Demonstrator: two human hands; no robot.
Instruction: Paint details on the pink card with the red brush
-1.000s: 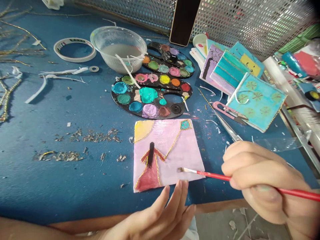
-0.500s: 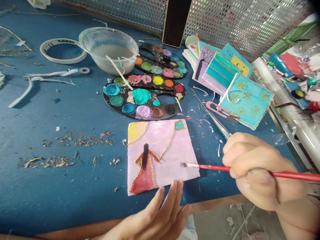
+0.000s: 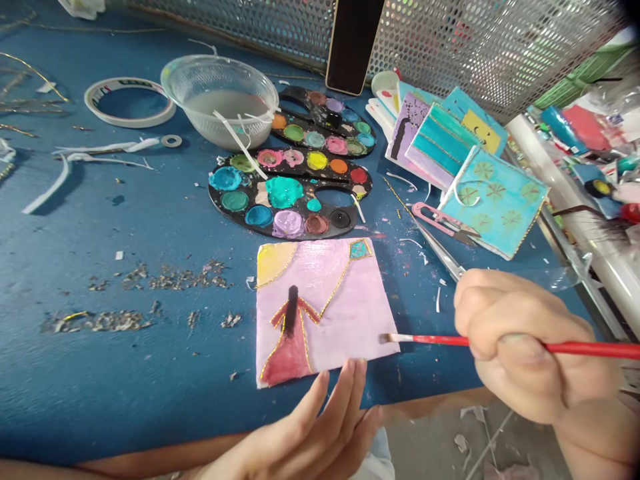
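A square painted panel lies on the blue table, lilac with a yellow corner, a red-dressed figure and a small teal kite, all edged in gold cord. My right hand is closed round a red paintbrush, whose bristles are at the panel's lower right; whether they touch it I cannot tell. My left hand lies with fingers stretched out, the tips at the panel's lower edge. Just beyond the panel sits a black paint palette with wells of many colours.
Behind the palette stand a clear bowl of cloudy water and a second palette. Painted panels, pink thread snips and scissors lie right. A tape roll and grey scraps are left; a phone leans behind.
My right hand has moved the paintbrush slightly right and down across the panel, toward its right edge. My left hand stays at the lower edge.
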